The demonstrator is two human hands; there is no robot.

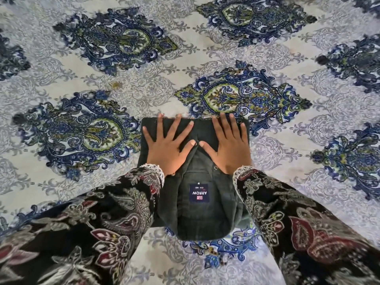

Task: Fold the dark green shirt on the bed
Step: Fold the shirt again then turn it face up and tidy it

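On bed point(61, 64) | shirt point(197, 214) folded, collar nearest | left hand point(168, 149), right hand point(230, 149) flat, grip released

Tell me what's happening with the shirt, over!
Left hand and right hand flat, fingers spread, pressing dark green shirt. Shirt folded compact on bedsheet, label showing. Nothing in the way.
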